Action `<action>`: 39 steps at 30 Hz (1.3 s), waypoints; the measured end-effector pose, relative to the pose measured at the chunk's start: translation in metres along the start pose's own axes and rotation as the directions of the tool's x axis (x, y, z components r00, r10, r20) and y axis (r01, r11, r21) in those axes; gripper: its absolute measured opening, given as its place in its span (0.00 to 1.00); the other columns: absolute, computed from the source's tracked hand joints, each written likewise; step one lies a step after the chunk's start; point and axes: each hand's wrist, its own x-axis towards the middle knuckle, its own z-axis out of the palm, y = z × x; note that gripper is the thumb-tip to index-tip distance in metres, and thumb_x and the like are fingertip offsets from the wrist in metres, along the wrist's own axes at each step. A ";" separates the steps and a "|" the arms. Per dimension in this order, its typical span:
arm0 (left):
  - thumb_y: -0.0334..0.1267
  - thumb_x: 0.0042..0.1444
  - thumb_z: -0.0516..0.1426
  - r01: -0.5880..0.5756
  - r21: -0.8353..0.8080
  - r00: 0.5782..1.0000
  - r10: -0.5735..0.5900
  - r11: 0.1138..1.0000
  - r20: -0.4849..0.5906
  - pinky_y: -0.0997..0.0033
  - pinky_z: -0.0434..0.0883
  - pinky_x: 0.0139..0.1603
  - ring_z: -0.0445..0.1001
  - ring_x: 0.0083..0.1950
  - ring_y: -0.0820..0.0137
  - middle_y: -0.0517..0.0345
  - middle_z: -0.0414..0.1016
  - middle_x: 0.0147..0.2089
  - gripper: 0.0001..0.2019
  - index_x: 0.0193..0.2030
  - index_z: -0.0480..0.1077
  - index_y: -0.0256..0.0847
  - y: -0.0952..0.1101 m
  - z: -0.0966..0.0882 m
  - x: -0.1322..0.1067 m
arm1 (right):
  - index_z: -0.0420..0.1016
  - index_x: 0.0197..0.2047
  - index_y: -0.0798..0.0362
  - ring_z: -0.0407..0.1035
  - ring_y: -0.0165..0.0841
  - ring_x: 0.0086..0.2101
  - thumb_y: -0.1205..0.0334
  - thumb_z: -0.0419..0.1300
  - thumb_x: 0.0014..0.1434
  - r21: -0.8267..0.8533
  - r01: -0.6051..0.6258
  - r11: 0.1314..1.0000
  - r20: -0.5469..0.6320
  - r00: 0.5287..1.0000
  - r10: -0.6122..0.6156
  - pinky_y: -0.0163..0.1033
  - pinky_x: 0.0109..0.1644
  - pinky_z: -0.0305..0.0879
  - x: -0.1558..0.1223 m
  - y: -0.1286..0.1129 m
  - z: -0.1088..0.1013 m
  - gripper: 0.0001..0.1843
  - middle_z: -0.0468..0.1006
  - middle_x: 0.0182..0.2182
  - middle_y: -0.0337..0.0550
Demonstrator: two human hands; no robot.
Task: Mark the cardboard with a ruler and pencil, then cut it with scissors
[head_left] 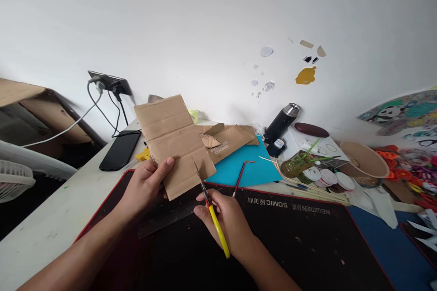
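Observation:
My left hand [148,182] grips a creased brown cardboard sheet [174,138] by its lower left edge and holds it tilted above the black desk mat [307,241]. My right hand [225,218] is closed around a yellow-handled craft knife [213,218]. The knife's blade tip touches the cardboard's lower right edge. A dark ruler [164,223] lies flat on the mat beneath both hands.
More cardboard pieces [228,138] and a blue sheet [249,168] lie behind. A phone [120,150] charges at left. A black flask [282,122], paint pots [327,177], a jar with green sticks [295,166], a paper bowl [363,161] and craft scraps crowd the right.

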 end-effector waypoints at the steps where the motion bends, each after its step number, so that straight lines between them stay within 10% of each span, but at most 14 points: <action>1: 0.64 0.60 0.66 -0.011 0.018 1.000 0.011 1.000 0.002 0.74 0.64 0.14 0.67 0.17 0.71 0.59 0.73 0.20 0.26 0.29 0.75 0.42 0.001 0.000 0.000 | 0.82 0.48 0.50 0.67 0.30 0.26 0.45 0.68 0.67 -0.003 -0.001 1.000 -0.006 1.000 0.001 0.34 0.31 0.61 0.000 0.000 0.000 0.17 0.75 0.27 0.36; 30: 0.65 0.57 0.66 0.053 -0.016 0.998 -0.054 0.998 -0.022 0.72 0.63 0.12 0.66 0.15 0.70 0.61 0.71 0.19 0.24 0.31 0.72 0.44 -0.013 0.008 0.002 | 0.76 0.36 0.49 0.78 0.35 0.29 0.56 0.61 0.71 -0.209 -0.020 0.978 -0.055 0.998 0.008 0.34 0.34 0.64 0.001 -0.002 0.002 0.11 0.82 0.28 0.42; 39: 0.69 0.54 0.67 0.022 0.012 1.000 -0.022 1.000 -0.002 0.73 0.64 0.13 0.67 0.15 0.71 0.61 0.71 0.18 0.29 0.28 0.72 0.43 0.001 0.010 -0.001 | 0.77 0.36 0.50 0.69 0.29 0.25 0.52 0.66 0.68 -0.070 0.015 0.997 -0.017 1.000 -0.016 0.33 0.31 0.61 0.002 -0.003 -0.001 0.12 0.76 0.25 0.36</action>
